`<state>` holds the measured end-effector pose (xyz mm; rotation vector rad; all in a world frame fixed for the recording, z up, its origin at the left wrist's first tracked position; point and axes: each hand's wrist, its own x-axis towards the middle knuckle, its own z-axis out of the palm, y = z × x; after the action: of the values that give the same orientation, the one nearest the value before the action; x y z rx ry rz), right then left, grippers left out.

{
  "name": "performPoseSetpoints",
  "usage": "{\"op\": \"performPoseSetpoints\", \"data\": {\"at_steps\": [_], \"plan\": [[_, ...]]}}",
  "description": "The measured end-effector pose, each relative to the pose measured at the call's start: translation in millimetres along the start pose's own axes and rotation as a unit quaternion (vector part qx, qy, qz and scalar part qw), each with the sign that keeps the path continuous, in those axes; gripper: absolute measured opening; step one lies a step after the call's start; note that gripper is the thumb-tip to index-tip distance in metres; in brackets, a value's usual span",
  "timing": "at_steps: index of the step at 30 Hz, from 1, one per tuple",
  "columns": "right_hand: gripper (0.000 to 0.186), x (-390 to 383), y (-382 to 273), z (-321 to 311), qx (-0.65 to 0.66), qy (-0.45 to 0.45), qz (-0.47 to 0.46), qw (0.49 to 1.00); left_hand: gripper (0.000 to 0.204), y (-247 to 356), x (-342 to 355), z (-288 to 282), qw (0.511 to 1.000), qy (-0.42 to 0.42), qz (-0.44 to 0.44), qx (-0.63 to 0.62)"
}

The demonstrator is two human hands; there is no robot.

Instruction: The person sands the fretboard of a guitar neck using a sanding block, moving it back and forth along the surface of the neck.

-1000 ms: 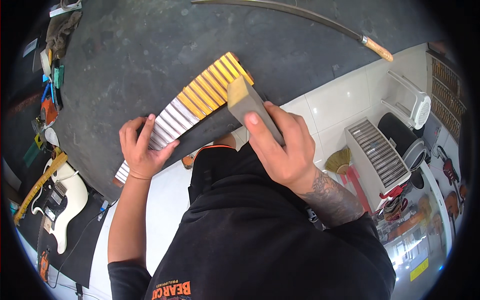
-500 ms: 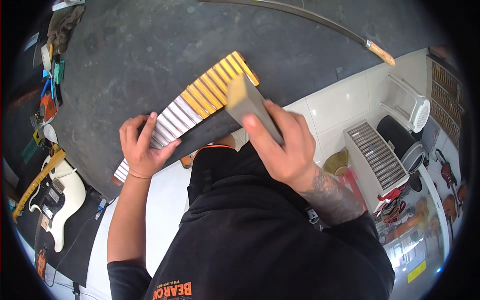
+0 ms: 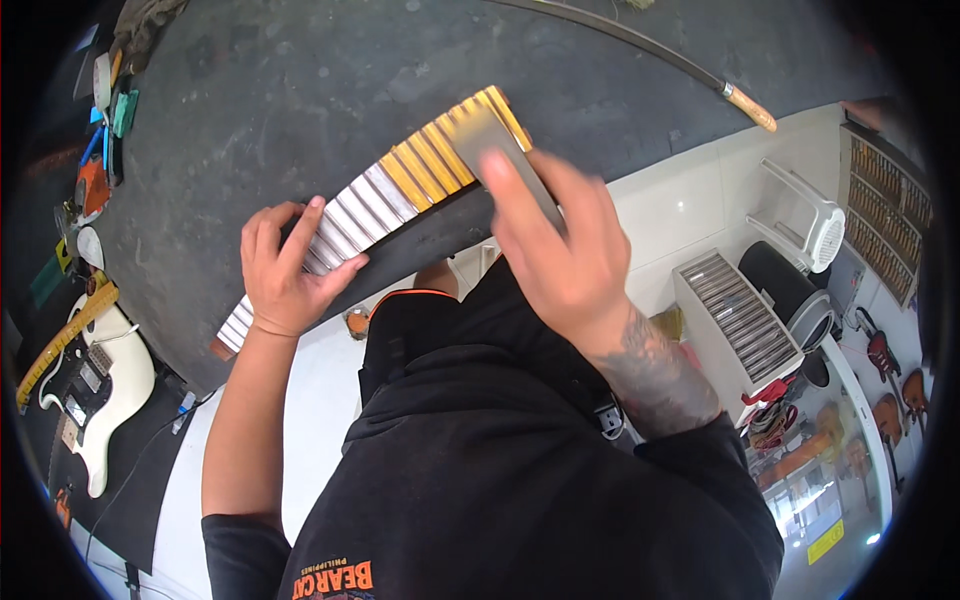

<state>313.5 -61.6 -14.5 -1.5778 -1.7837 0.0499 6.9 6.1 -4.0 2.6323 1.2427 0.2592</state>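
A guitar neck (image 3: 372, 203) lies slantwise on the dark worktop, its fretboard masked in white strips at the lower left and yellow strips at the upper right, with bare frets between. My left hand (image 3: 285, 270) grips its white part, thumb on the near edge and fingers over the far side. In my right hand (image 3: 565, 250) is a grey-brown sanding block (image 3: 482, 132), gripped by its sides. The block is over the yellow strips near the upper right end and is blurred by motion, so its contact with the frets is hard to make out.
A long curved metal tool with a wooden handle (image 3: 750, 107) lies at the worktop's far right. A white electric guitar body (image 3: 125, 375) and assorted tools are at the left. On the right stand a white stool (image 3: 825, 238) and a box of metal rods (image 3: 735, 310).
My right hand has swung the sanding block slightly up and flatter onto the yellow strips. My left hand keeps its grip on the neck. The whole view has shifted a little.
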Motion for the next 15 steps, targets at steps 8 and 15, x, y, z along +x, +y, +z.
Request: {"op": "performPoseSetpoints", "data": {"at_steps": [8, 15], "plan": [[0.067, 47.1, -9.4, 23.1, -0.035, -0.026, 0.019, 0.999, 0.073, -0.7, 0.9, -0.4, 1.000, -0.004, -0.006, -0.003], [0.066, 14.6, -3.8, 8.2, -0.012, -0.019, 0.016, 1.000, 0.074, 1.4, 0.7, -0.6, 1.000, 0.001, -0.008, 0.000]]}}
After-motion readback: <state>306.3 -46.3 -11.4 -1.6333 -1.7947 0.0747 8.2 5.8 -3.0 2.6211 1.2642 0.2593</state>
